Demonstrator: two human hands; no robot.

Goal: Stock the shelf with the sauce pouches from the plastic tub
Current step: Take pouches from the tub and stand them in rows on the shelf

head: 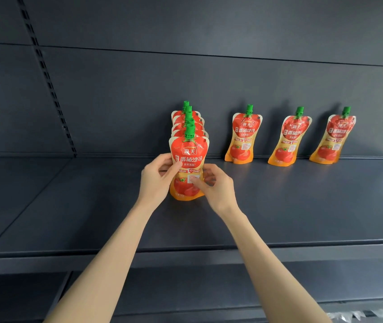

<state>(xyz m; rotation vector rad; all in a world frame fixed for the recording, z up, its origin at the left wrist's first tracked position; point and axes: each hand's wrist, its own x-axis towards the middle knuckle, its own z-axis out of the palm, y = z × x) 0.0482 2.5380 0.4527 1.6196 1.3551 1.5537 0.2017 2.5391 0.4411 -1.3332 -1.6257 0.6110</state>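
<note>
Pinching its sides, left hand (156,177) and right hand (218,185) hold the near pouch (189,157), red-orange, green cap (189,134), labelled 海天 番茄沙司, upright on the shelf (302,206)

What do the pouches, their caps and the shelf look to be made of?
The front pouch looks like glossy flexible plastic film, probably laminated: printed art, sealed edges, sheen. Its cap: rigid moulded green plastic, ribbed. The shelf: likely powder-coated sheet metal, matte dark grey, going by the slotted upright and thin folded edge.
</note>
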